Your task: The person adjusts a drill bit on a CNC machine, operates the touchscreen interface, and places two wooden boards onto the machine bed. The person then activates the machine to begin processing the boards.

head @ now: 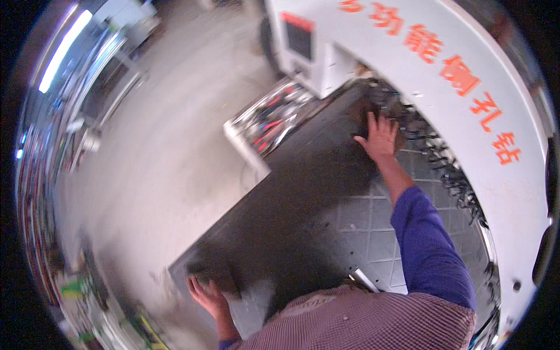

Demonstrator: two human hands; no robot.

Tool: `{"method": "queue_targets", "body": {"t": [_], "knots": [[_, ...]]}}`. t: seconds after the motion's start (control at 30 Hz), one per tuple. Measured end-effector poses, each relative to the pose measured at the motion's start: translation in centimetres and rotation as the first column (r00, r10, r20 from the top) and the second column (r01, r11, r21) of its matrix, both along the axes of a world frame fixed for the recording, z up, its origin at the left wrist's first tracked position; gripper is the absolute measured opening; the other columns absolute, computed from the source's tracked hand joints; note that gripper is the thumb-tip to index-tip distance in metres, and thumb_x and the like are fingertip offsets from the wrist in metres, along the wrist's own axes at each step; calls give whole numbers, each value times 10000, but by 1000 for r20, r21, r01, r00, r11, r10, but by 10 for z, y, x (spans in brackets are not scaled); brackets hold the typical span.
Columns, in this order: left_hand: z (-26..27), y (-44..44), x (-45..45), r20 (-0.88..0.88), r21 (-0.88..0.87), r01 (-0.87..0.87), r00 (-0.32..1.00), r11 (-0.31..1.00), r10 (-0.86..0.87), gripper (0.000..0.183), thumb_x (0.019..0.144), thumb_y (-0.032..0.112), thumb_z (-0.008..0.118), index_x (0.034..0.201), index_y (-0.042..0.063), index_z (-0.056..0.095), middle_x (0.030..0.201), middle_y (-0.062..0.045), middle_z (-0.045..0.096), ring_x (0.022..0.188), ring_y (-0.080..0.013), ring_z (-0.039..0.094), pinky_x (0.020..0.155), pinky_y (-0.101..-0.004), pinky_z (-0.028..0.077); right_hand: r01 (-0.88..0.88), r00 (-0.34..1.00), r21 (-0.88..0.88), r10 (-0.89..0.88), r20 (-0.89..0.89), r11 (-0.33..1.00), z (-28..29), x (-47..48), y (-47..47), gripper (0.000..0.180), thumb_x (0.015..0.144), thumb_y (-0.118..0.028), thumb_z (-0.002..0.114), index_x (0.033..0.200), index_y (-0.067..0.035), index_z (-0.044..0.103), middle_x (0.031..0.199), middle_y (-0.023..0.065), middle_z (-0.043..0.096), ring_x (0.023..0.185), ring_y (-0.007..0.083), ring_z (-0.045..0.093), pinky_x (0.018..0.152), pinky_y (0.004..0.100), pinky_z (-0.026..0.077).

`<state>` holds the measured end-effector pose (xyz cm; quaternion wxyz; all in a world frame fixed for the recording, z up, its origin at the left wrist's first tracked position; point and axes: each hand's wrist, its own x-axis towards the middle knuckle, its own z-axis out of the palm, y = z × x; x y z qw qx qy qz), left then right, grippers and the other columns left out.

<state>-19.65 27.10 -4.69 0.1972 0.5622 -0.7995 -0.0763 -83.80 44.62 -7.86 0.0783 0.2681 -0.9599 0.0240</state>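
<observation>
A large dark panel lies across a grey machine table marked with a grid of lines. My right hand rests with spread fingers on or just over the panel's far right part, near a row of dark clamp-like fittings. At the panel's near left end is my left hand, fingers apart, by its edge; blur hides whether it touches. Neither hand is closed on anything.
A white machine beam with orange writing curves along the right. A control box stands at the far end, beside a tray of mixed tools. Concrete floor lies to the left, with racks of long stock beyond.
</observation>
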Motion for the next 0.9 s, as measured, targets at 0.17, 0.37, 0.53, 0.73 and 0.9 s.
{"method": "queue_targets", "body": {"t": [0.17,0.37,0.53,0.73,0.9], "knots": [[-43,-32,70,219,122,-494,859,861,462,771,948,434,614,1461,-77,347,1434,-318,421,1347,-456,388,1150,-486,310,-458,874,-256,483,43,851,-16,173,-25,809,820,-335,750,1478,-42,384,1571,209,300,1462,398,265,1191,576,192],[-54,-13,36,157,116,-402,911,908,382,805,851,482,711,1375,-71,451,1395,-265,492,1303,-423,450,1096,-493,371,-624,466,-501,800,378,600,-16,359,-25,855,838,-397,714,1503,-13,338,1579,228,289,1479,420,222,1213,521,181],[-51,35,-42,-7,133,-32,999,991,33,739,868,250,715,1441,-63,369,1415,-295,451,1309,-433,435,1127,-489,330,-759,312,-389,816,487,522,22,400,-12,1040,743,-548,767,1535,-62,302,1589,262,223,1481,428,201,1193,578,170],[-37,51,-64,-293,335,103,956,937,-1,732,919,162,635,1505,-63,257,1443,-305,406,1301,-442,446,1135,-458,328,-792,491,-113,736,466,600,45,399,5,1097,674,-567,807,1538,-114,304,1580,266,220,1472,411,225,1179,580,191],[-40,57,-56,-334,280,242,932,929,-142,793,898,184,679,1518,-43,241,1471,-286,381,1357,-442,386,1162,-464,288,-599,567,-302,659,494,742,36,372,22,1035,634,-427,850,1494,-111,369,1531,256,285,1401,426,312,1125,562,274]]}}
